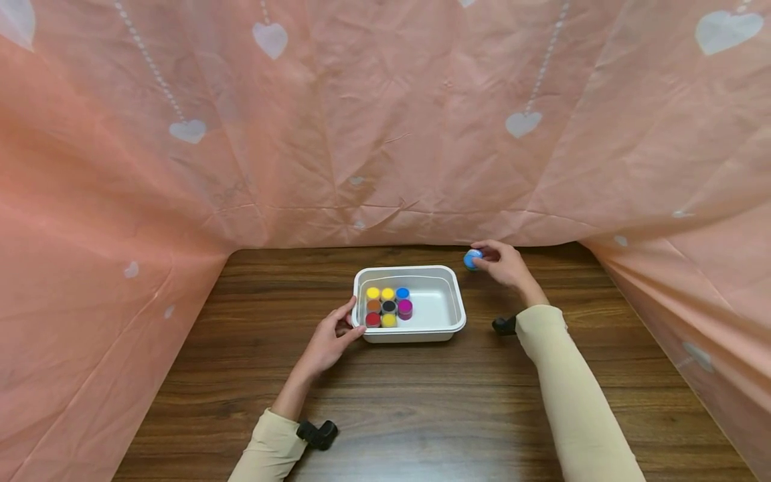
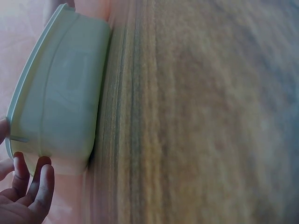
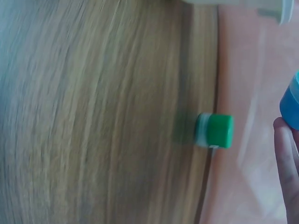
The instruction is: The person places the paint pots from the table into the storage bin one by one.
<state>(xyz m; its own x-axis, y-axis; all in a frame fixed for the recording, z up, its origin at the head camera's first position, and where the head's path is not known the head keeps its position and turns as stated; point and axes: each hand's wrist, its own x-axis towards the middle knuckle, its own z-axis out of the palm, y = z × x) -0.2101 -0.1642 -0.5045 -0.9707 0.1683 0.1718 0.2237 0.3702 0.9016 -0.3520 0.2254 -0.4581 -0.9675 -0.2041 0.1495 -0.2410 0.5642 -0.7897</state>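
1. Right now the right hand (image 1: 504, 263) pinches a small blue-capped paint pot (image 1: 472, 258) between thumb and fingertips, just beyond the far right corner of the white rectangular plastic tub (image 1: 454, 298).
2. Meanwhile the left hand (image 1: 330, 340) rests against the tub's near left corner, thumb up along the rim and fingers loosely curved on the outer wall; it steadies the tub rather than wrapping round it.
3. Inside the tub, close to the left hand, stands a cluster of small round paint pots (image 1: 388, 306) packed together with caps up: yellow, blue, orange, black, magenta and red. The part of the tub toward the right hand is bare white floor.
4. Between the two hands lie only the tub and the dark wooden tabletop (image 1: 421, 402); nothing blocks the stretch from the held pot to the tub's rim.
5. A wrinkled pink cloth with white hearts (image 1: 385, 120) hangs just behind the right hand and closes in both sides.
6. The right wrist view shows something the head view does not: a green-capped paint pot (image 3: 215, 130) lying on its side at the table's far edge against the cloth, apart from the fingers (image 3: 286, 163), with the blue pot at the frame's edge.
7. The left wrist view, blurred, shows the tub's outer wall and the fingertips (image 2: 32, 184) at its corner, but none of the pots inside.
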